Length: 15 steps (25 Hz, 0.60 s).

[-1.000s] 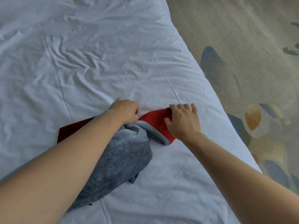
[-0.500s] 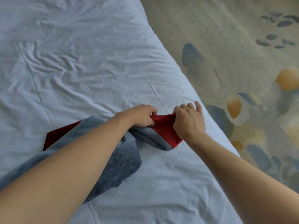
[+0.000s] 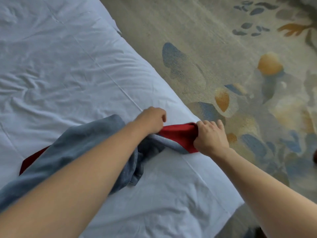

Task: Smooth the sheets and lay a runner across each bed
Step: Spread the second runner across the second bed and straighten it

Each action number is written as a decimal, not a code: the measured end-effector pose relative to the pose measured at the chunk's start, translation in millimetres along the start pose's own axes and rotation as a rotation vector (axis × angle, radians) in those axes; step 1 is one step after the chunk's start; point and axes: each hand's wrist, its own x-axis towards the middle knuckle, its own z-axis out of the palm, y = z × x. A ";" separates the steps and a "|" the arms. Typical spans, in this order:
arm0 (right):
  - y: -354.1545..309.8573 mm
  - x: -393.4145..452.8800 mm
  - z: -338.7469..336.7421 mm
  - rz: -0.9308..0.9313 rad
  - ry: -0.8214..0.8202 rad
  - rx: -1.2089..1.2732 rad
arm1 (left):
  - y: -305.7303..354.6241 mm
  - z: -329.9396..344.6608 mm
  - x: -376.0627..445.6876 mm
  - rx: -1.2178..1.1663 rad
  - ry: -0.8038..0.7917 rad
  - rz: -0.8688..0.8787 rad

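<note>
A bed runner (image 3: 82, 148), grey-blue plush on one face and red on the other, lies bunched across the white sheet (image 3: 68, 69). Its red end reaches the bed's right edge. My right hand (image 3: 210, 137) grips that red end at the edge, fingers curled round the cloth. My left hand (image 3: 151, 120) grips the runner's far edge just left of it, where grey meets red. The sheet is wrinkled at the left and has long fold creases. My left forearm hides much of the runner.
A patterned carpet (image 3: 223, 48) in beige, blue and orange covers the floor to the right of the bed. The bed's right edge (image 3: 202, 169) runs diagonally from top centre to bottom right.
Both hands have carried the runner's red end to the right, up to the bed's edge. The grey part has stretched out behind them, and my view has swung right.
</note>
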 end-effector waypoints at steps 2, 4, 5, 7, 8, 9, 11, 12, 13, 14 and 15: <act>-17.7 2.5 9.3 -0.060 0.094 0.107 | -22.2 -12.1 7.8 0.099 -0.098 -0.013; -31.5 8.6 14.8 -0.120 0.213 0.189 | -25.0 -12.1 8.6 0.090 -0.330 0.025; -34.8 11.4 15.8 -0.152 0.249 0.188 | -20.7 -7.6 8.4 0.054 -0.442 0.039; -34.7 14.7 15.7 -0.215 0.261 0.146 | -13.4 3.9 11.2 0.003 -0.569 0.060; -30.8 16.2 14.5 -0.227 0.261 0.124 | -11.7 8.4 13.2 -0.008 -0.591 0.069; -24.1 17.7 13.7 -0.217 0.266 0.105 | -11.4 9.4 16.3 -0.004 -0.580 0.073; -5.6 18.0 13.1 -0.145 0.263 0.080 | -11.4 2.5 27.2 0.033 -0.468 0.076; 2.9 17.0 13.5 -0.101 0.257 0.068 | -9.3 -4.6 34.0 0.059 -0.375 0.077; 10.1 16.0 13.8 -0.054 0.258 0.055 | -3.1 -12.5 39.2 0.111 -0.253 0.097; 16.2 15.9 12.6 -0.008 0.269 0.045 | 7.9 -19.0 44.7 0.202 -0.086 0.148; 22.1 17.7 9.8 0.032 0.287 0.042 | 22.0 -22.3 49.4 0.315 0.131 0.239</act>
